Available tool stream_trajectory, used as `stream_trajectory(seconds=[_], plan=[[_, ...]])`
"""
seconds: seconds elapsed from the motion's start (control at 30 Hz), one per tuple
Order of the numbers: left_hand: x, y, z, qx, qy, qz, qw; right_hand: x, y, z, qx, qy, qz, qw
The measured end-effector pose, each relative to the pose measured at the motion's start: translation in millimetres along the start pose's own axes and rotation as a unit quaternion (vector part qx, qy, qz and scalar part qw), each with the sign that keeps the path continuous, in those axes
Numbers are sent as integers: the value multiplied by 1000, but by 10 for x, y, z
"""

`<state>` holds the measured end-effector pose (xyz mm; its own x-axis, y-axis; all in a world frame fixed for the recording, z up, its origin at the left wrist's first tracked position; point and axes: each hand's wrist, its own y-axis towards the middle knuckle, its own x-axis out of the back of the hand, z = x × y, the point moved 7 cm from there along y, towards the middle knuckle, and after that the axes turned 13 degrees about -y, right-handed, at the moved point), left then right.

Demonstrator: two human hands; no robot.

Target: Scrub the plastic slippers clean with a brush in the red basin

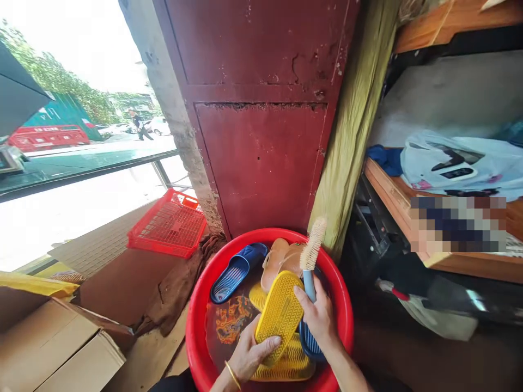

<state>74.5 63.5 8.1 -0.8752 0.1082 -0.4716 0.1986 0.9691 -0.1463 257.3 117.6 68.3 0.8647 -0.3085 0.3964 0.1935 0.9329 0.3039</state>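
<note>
Squarely Over a Red Basin [345,316], a Yellow Slipper [281,310] and a Brush [314,245]

Your left hand [253,348], a gold-coloured bracelet [232,375] at its wrist, has its grip closed on the lower part of the yellow slipper, thumb laid across the zigzag-patterned face. The slipper slants above the basin, patterned side turned toward you. Your right hand [317,313] wraps its grip around the brush's grey-blue handle, pale bristles pointing up, just beside the slipper's upper end; whether brush and slipper touch, you cannot tell from this angle.

Below, a second yellow slipper [286,373] lies near the basin's front, partly hidden by the one you hold. A blue slipper [239,272] rests at the back left, tan footwear [281,258] beside it, and another blue slipper [310,343] shows under your right forearm. An orange pattern [232,321] marks the basin's bottom.

Behind the basin stands a dark red door [261,163]. To your left, a red plastic basket [169,223] sits on cardboard [118,283].
</note>
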Motion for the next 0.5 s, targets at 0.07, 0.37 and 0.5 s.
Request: stream_trajectory(seconds=[0.07,0.37,0.5], plan=[[-15,-2,-21,-2,-10,7,1000,-3,11,-21,-4,-14,18,1000],[5,-34,-19,-13,1,3,1000,-48,24,-39,-4,-11,40,999],[72,-88,-141,-32,-13,-56,998,-54,26,-77,-48,7,56,997]])
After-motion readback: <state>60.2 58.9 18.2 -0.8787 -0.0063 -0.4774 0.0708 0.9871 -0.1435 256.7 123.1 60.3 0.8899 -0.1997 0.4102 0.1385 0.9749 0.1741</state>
